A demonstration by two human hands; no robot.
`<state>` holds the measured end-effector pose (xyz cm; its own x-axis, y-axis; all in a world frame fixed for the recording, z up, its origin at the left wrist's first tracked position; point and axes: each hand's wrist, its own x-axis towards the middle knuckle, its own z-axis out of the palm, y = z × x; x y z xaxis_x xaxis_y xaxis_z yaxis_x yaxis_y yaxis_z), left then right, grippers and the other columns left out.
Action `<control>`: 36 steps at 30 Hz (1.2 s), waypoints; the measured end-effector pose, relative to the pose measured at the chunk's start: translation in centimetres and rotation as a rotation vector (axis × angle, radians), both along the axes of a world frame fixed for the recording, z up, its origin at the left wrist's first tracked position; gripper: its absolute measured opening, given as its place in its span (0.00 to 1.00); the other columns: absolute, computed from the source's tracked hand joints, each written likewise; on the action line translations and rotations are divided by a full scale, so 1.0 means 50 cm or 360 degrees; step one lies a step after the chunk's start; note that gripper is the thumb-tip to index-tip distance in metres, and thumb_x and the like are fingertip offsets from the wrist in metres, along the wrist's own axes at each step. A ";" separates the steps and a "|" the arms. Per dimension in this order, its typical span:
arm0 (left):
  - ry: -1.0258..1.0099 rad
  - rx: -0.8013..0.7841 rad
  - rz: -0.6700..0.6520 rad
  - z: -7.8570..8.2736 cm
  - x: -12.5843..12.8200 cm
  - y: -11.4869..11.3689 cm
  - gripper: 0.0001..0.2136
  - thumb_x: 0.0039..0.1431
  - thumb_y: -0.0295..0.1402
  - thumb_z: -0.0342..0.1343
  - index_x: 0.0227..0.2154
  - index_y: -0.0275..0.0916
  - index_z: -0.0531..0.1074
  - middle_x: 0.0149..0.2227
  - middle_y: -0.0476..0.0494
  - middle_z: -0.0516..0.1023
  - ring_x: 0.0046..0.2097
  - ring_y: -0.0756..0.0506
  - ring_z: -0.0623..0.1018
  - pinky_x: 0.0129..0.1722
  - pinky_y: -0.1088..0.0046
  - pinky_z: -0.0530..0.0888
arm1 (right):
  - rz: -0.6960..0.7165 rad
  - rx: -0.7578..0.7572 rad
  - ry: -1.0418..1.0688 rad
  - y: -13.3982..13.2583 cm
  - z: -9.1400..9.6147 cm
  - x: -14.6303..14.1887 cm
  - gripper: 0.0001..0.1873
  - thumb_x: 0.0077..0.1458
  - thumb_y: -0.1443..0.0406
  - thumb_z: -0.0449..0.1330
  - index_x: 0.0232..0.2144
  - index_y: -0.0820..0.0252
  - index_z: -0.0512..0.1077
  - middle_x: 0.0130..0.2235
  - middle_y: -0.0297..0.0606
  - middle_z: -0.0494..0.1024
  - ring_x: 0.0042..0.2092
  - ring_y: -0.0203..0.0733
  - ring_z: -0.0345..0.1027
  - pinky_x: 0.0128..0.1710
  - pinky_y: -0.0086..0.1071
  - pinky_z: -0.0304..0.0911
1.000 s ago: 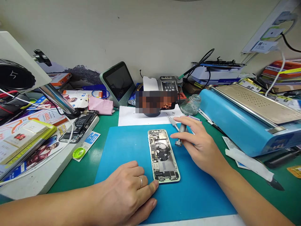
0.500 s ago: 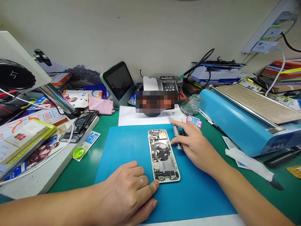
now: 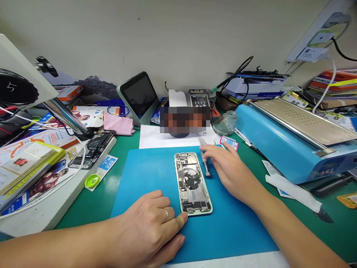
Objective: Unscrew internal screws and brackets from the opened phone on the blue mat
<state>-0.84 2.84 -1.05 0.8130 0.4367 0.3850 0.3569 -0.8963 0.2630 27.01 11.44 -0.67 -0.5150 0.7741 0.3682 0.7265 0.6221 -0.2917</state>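
An opened phone (image 3: pixel 192 184) with a pale green frame lies on the blue mat (image 3: pixel 145 175), its inner parts exposed. The index fingertip of my left hand (image 3: pixel 156 223) rests on the phone's lower left corner. The thumb stays apart below it, and the other fingers are loosely bent. Right of the phone, a grey screwdriver (image 3: pixel 205 167) lies on the mat with its tip pointing away from me. My right hand (image 3: pixel 227 163) has thumb and index finger drawn together at the screwdriver's upper part. A thin tool tip (image 3: pixel 215 142) shows just beyond its fingers.
At the right stands a blue machine with a metal plate (image 3: pixel 292 137). A glass jar (image 3: pixel 227 123) lies at the back near a white sheet (image 3: pixel 150 136). Another opened phone (image 3: pixel 95 149) and a green cap (image 3: pixel 92 181) are at the left, beside a microscope stand (image 3: pixel 69 115).
The right thumb has moved up toward the index finger, and the screwdriver's near end has shifted slightly left. The left hand keeps its place on the phone.
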 end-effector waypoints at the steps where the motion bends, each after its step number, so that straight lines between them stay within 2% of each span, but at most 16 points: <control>1: 0.0002 -0.0002 -0.0001 0.000 0.000 -0.001 0.14 0.75 0.32 0.48 0.48 0.31 0.76 0.26 0.47 0.73 0.26 0.43 0.67 0.27 0.61 0.58 | -0.0078 0.0052 0.0065 0.002 0.001 0.003 0.15 0.70 0.71 0.46 0.45 0.55 0.72 0.54 0.45 0.83 0.59 0.54 0.76 0.62 0.62 0.64; 3: 0.0007 -0.0005 -0.0008 0.000 -0.001 -0.003 0.14 0.75 0.32 0.47 0.48 0.31 0.76 0.26 0.47 0.73 0.27 0.43 0.68 0.27 0.61 0.58 | -0.0229 0.0115 0.0144 0.008 0.003 0.009 0.13 0.71 0.68 0.49 0.46 0.55 0.74 0.48 0.44 0.84 0.52 0.54 0.77 0.54 0.55 0.69; 5: 0.0012 -0.0011 -0.0008 0.000 -0.002 -0.004 0.14 0.75 0.32 0.48 0.49 0.31 0.76 0.26 0.46 0.73 0.27 0.43 0.68 0.27 0.61 0.58 | -0.0297 0.0094 0.0132 0.012 0.001 0.015 0.13 0.71 0.66 0.51 0.47 0.55 0.75 0.47 0.43 0.84 0.52 0.55 0.76 0.53 0.53 0.68; 10: 0.0020 -0.0029 -0.0004 -0.001 -0.001 -0.002 0.13 0.74 0.32 0.48 0.49 0.31 0.76 0.26 0.47 0.73 0.27 0.43 0.68 0.27 0.61 0.58 | -0.0292 0.0008 0.0013 0.013 -0.009 0.018 0.13 0.69 0.65 0.53 0.47 0.55 0.77 0.50 0.44 0.81 0.54 0.55 0.73 0.55 0.52 0.64; 15: 0.0033 -0.0033 -0.0002 -0.004 -0.002 -0.001 0.13 0.74 0.32 0.49 0.50 0.32 0.76 0.26 0.47 0.74 0.27 0.43 0.68 0.27 0.61 0.58 | -0.0249 -0.0011 -0.0114 0.000 0.003 0.008 0.10 0.68 0.65 0.55 0.39 0.56 0.78 0.44 0.41 0.79 0.51 0.53 0.71 0.54 0.50 0.60; 20: 0.0022 -0.0011 0.0010 -0.006 -0.003 -0.002 0.13 0.74 0.33 0.48 0.49 0.32 0.76 0.26 0.47 0.73 0.27 0.43 0.69 0.27 0.61 0.59 | -0.0198 0.0085 -0.0245 -0.013 0.024 -0.006 0.15 0.69 0.59 0.56 0.33 0.57 0.76 0.37 0.39 0.78 0.45 0.51 0.70 0.53 0.49 0.57; 23: 0.0026 -0.0009 0.0008 -0.005 -0.003 -0.002 0.13 0.74 0.32 0.48 0.49 0.32 0.76 0.26 0.47 0.73 0.27 0.43 0.69 0.28 0.62 0.59 | -0.0127 0.0075 -0.0273 -0.018 0.029 -0.006 0.15 0.69 0.56 0.58 0.33 0.58 0.76 0.36 0.39 0.77 0.43 0.49 0.70 0.48 0.45 0.57; 26: 0.0020 -0.0005 -0.0002 -0.004 -0.003 -0.003 0.14 0.75 0.32 0.47 0.49 0.32 0.76 0.26 0.47 0.73 0.27 0.43 0.69 0.28 0.62 0.59 | 0.0017 0.0081 -0.0272 -0.020 0.033 0.001 0.10 0.66 0.59 0.60 0.42 0.59 0.77 0.39 0.39 0.79 0.44 0.49 0.71 0.47 0.44 0.57; 28: 0.0018 -0.0005 0.0000 -0.003 -0.002 -0.004 0.14 0.75 0.32 0.47 0.49 0.32 0.75 0.26 0.47 0.73 0.27 0.43 0.69 0.28 0.62 0.59 | 0.0112 0.0086 -0.0277 -0.019 0.035 0.008 0.11 0.66 0.61 0.59 0.47 0.58 0.76 0.41 0.40 0.79 0.45 0.50 0.72 0.47 0.44 0.57; 32: 0.0016 0.0004 0.0013 -0.003 -0.002 -0.005 0.14 0.75 0.33 0.47 0.49 0.32 0.75 0.26 0.47 0.73 0.27 0.44 0.69 0.29 0.62 0.60 | 0.0279 0.0047 -0.0280 -0.013 0.037 0.022 0.10 0.67 0.62 0.60 0.47 0.55 0.77 0.44 0.41 0.78 0.47 0.50 0.73 0.49 0.45 0.60; 36: 0.0012 -0.0003 0.0007 -0.004 -0.002 -0.003 0.13 0.75 0.32 0.47 0.49 0.32 0.75 0.26 0.47 0.73 0.27 0.43 0.69 0.28 0.62 0.59 | 0.0334 0.0034 -0.0286 -0.006 0.033 0.027 0.09 0.67 0.62 0.60 0.47 0.54 0.78 0.44 0.42 0.78 0.46 0.49 0.74 0.48 0.44 0.65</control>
<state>-0.94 2.68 -1.26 0.8140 0.4409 0.3783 0.3626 -0.8943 0.2621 28.38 11.14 0.97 -0.7219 0.6366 0.2714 0.6200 0.7692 -0.1549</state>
